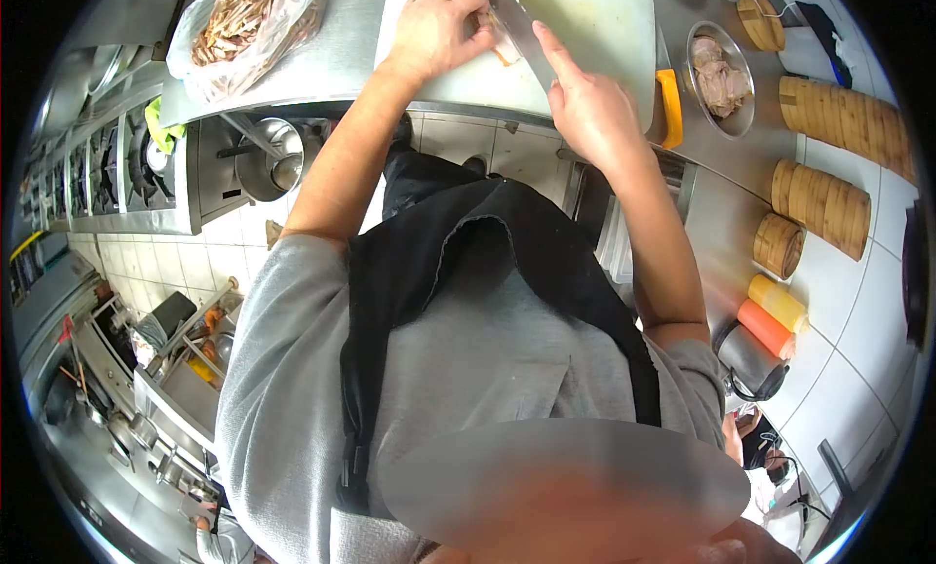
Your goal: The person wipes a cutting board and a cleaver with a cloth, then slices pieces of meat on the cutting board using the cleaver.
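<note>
On the white cutting board, my left hand has its fingers curled against a small pale piece of meat, most of which is hidden by the hand and blade. My right hand grips a broad-bladed kitchen knife, its forefinger stretched along the blade. The blade stands right beside the meat and the left fingertips; whether it is touching the meat I cannot tell. The knife's handle is covered by my right hand.
A clear plastic bag of brownish strips lies left of the board. To the right are an orange-yellow handle-like object, a metal bowl of meat pieces, bamboo steamers and squeeze bottles. A metal pot stands lower left.
</note>
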`<state>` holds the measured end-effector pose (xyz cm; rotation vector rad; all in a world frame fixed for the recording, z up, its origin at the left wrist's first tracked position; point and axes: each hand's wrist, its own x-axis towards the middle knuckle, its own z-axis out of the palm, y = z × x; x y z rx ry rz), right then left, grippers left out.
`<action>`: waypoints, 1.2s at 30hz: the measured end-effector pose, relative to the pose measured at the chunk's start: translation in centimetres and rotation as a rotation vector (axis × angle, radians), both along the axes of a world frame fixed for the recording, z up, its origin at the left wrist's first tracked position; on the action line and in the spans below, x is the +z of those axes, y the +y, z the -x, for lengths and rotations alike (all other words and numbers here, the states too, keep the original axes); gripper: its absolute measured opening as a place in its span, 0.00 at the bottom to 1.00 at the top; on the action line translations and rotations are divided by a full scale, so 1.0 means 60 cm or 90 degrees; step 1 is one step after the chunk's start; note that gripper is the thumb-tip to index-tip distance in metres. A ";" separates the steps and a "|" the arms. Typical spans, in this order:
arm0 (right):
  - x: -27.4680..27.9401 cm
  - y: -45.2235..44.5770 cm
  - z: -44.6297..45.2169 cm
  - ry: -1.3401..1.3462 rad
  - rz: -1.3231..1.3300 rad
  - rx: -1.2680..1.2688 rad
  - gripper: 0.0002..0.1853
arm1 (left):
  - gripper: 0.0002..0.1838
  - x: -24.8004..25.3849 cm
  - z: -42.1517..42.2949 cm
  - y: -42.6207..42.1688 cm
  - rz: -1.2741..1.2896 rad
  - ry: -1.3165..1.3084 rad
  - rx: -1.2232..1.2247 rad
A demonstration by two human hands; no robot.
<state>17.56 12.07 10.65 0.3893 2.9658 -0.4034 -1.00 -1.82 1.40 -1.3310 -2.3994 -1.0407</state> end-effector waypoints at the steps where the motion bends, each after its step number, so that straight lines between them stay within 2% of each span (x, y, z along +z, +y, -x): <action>1: 0.002 -0.004 -0.003 0.003 -0.005 0.007 0.42 | 0.08 -0.002 0.000 0.001 -0.013 -0.006 0.001; 6: 0.010 -0.013 -0.001 -0.071 -0.013 0.004 0.41 | 0.07 -0.003 0.001 0.000 -0.027 -0.009 -0.006; 12: -0.035 0.000 0.031 -0.004 0.019 -0.017 0.40 | 0.08 0.001 -0.001 -0.002 -0.030 0.023 -0.016; 14: -0.041 0.014 0.027 0.041 0.014 -0.046 0.41 | 0.08 0.008 -0.002 -0.008 -0.003 -0.021 -0.023; 21: -0.001 -0.010 -0.014 -0.008 0.005 -0.024 0.41 | 0.11 -0.003 0.000 -0.012 -0.008 -0.020 -0.034; 29: -0.006 -0.015 -0.016 0.062 0.002 0.033 0.42 | 0.11 0.000 -0.003 -0.014 -0.032 -0.003 -0.029; 30: 0.002 -0.017 -0.012 0.059 0.002 0.036 0.42 | 0.11 0.001 -0.002 -0.014 -0.032 -0.005 -0.026; 32: 0.022 -0.025 -0.002 -0.053 -0.015 0.020 0.41 | 0.10 0.002 0.000 -0.014 -0.050 0.013 -0.043; 36: 0.018 -0.024 0.005 -0.060 -0.021 0.030 0.41 | 0.09 0.004 0.001 -0.014 -0.045 -0.018 -0.041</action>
